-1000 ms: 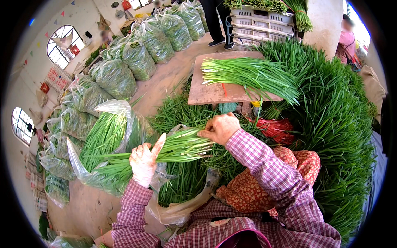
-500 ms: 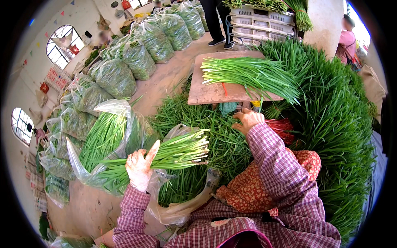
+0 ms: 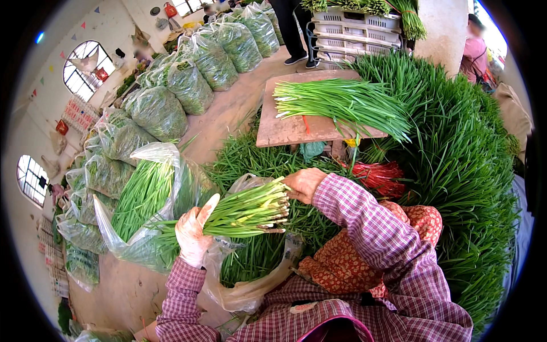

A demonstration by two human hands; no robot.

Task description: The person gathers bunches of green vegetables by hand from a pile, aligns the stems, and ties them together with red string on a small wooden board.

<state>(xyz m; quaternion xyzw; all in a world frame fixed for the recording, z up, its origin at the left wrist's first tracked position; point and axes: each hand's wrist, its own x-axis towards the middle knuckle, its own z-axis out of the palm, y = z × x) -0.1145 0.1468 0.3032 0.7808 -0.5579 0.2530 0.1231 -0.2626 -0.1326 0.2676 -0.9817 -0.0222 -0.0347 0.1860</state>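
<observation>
My left hand (image 3: 194, 231), in a pale thin glove, grips a bunch of garlic chives (image 3: 245, 211) at left of centre. The pale cut ends point right, and the leaves trail left over a clear plastic bag (image 3: 156, 151) full of chives. My right hand (image 3: 306, 185) is at the cut ends, its fingers bent and closed on the stem tips; the fingertips are partly hidden. Beneath the bunch, a second plastic bag (image 3: 250, 295) holds more greens. On a low board (image 3: 273, 135) beyond lies a pile of chives (image 3: 336, 102) over a red tie.
Red ties (image 3: 379, 176) lie beside the board. A large heap of chives (image 3: 456, 188) fills the right side. Several stuffed clear bags (image 3: 156, 111) line the left. White crates (image 3: 356, 28) are stacked at the back, near a standing person's legs (image 3: 290, 34).
My right hand has moved left from near the board's front edge to the cut ends of the chives. My left hand keeps its hold on the bunch.
</observation>
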